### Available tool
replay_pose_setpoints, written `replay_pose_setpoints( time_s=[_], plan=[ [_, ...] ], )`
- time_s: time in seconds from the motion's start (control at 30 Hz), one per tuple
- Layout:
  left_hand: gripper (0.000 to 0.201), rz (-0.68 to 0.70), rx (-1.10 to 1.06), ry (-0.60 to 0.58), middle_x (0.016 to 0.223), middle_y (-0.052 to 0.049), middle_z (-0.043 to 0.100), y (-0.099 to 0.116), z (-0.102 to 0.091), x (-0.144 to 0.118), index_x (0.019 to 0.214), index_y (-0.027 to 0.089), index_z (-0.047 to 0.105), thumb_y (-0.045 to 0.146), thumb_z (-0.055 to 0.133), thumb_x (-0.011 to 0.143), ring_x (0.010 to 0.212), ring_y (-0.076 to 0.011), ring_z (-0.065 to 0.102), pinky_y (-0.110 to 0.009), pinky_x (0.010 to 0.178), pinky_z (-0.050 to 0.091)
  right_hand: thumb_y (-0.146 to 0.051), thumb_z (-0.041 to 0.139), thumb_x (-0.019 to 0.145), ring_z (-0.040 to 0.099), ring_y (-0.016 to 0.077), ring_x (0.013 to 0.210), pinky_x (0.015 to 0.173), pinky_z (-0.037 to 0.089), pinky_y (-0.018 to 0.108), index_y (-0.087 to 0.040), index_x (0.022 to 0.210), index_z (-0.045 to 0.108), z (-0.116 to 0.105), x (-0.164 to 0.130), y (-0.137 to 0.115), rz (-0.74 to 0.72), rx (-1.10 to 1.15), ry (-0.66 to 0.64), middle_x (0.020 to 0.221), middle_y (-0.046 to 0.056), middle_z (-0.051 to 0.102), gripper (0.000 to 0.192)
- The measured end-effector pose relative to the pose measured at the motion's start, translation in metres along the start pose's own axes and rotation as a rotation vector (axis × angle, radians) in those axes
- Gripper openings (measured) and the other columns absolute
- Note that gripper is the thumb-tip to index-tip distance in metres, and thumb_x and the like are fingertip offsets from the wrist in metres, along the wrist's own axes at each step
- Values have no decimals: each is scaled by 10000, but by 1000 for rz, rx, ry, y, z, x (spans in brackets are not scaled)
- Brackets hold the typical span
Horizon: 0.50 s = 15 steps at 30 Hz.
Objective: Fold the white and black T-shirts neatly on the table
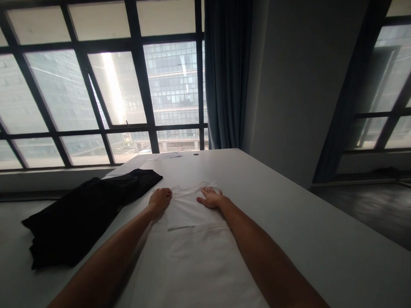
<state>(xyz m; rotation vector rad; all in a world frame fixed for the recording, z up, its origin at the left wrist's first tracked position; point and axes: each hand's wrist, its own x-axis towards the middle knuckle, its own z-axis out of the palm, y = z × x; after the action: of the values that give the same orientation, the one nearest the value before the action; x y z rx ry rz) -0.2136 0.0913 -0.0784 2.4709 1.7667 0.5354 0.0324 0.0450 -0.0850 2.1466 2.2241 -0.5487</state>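
Basically white garment (192, 243) lies flat along the middle of the white table (324, 230), far end folded back into a smaller panel. Left hand (160, 199) curled at that panel's left edge, fingers together on the cloth; can't tell if it pinches fabric. Right hand (210, 197) spread flat, pressing the panel's far right edge, nothing gripped. To fold well, I'd judge: keep both hands level, smooth outward, line up edges before creasing. Black garment (85, 217) heaped just left, apart from the white one. Papers (168, 156) at the table's far end, windows beyond.
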Motion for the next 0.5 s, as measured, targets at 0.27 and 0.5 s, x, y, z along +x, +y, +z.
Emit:
replay_pose_setpoints(
  time_s=[0.27,0.5],
  plan=[
    [515,169,104,-97,1549,-65,362,-1,18,-20,1400,290,492,520,337,965,1413,-319,303,-552,1106,253,-668,255,926,-90,246,1481,1149,-45,602,-244,1560,48,-2,18,4,27,-8,-5,1615,4,-55,790],
    [722,160,83,-250,1613,-51,170,-27,28,-9,1510,263,326,674,243,923,1486,-273,108,-491,1172,119,-573,408,919,30,251,1486,1190,42,500,-218,1549,199,-8,22,27,-68,29,37,1619,39,64,753]
  ],
)
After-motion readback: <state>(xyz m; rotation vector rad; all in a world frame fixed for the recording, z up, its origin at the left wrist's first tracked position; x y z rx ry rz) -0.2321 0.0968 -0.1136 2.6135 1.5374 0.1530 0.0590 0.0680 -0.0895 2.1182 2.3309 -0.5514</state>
